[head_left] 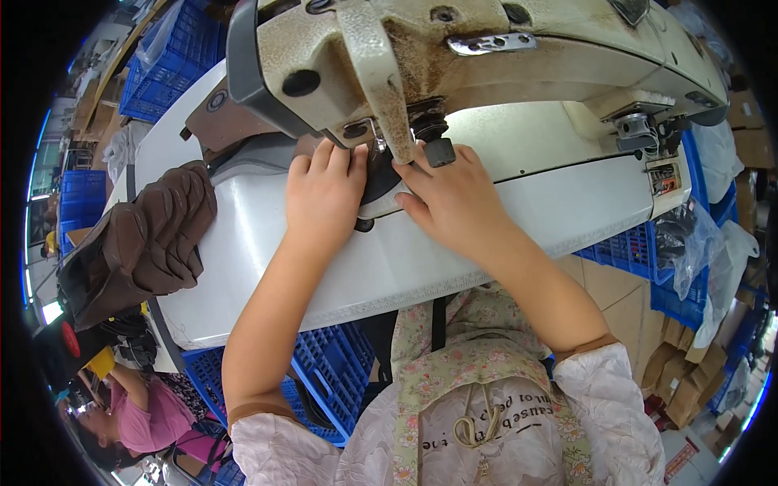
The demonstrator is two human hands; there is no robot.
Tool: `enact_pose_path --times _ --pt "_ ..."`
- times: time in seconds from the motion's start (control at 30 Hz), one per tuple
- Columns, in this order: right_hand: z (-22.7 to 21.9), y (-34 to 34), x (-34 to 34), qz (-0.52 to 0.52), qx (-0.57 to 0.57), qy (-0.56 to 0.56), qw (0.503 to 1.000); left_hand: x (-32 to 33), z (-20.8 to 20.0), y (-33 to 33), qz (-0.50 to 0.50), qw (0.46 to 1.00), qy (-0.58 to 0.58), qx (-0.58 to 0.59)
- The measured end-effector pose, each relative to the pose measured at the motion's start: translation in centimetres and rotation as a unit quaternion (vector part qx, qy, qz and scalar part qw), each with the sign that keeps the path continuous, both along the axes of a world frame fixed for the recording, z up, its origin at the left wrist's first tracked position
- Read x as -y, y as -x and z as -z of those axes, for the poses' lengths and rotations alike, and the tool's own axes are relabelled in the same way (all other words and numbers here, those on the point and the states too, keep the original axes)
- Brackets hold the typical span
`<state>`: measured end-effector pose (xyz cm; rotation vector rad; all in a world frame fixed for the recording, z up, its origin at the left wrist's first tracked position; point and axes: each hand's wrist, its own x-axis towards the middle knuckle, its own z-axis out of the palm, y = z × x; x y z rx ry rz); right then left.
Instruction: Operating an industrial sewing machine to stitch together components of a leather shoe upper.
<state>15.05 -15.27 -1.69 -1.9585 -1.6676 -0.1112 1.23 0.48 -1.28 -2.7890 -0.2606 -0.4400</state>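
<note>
My left hand (326,194) lies on the work under the head of a cream sewing machine (486,73), fingers stretched forward and close together. My right hand (458,194) is just right of the needle area, its thumb and forefinger apart; the other fingers are partly hidden by a black knob (441,152). Between both hands a dark curved piece (378,180) shows beside the presser foot, and my right forefinger reaches its edge. Brown and grey flat material (258,155) runs leftward from my left fingertips. How the dark piece joins it is hidden by the machine.
Several brown leather-like pieces (154,235) hang in a bunch over the left end of the white table (251,267). Blue crates (332,377) stand below it, and others (174,61) at far left. Clear plastic bags (697,251) hang at right. Another person (150,417) sits at lower left.
</note>
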Motion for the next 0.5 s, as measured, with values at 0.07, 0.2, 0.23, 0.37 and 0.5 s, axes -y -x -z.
enact_pose_path --times 0.07,0.2,0.23,0.37,0.5 --pt "0.0 -0.3 -0.2 0.006 0.001 0.005 1.000 0.3 -0.1 -0.3 -0.005 1.000 0.004 0.003" --pt "-0.2 -0.8 -0.3 0.008 -0.006 0.023 1.000 0.9 -0.1 -0.8 -0.026 1.000 0.000 0.000" --pt "-0.2 -0.9 -0.3 0.007 -0.008 0.043 0.999 0.9 -0.2 -0.8 -0.026 1.000 0.000 -0.001" --pt "0.1 -1.1 -0.4 0.010 -0.008 0.023 1.000 1.3 -0.3 -1.1 -0.050 0.998 0.001 -0.044" --pt "0.3 -0.9 -0.6 0.018 -0.005 -0.013 1.000 1.0 0.0 -1.3 -0.020 0.999 -0.034 0.005"
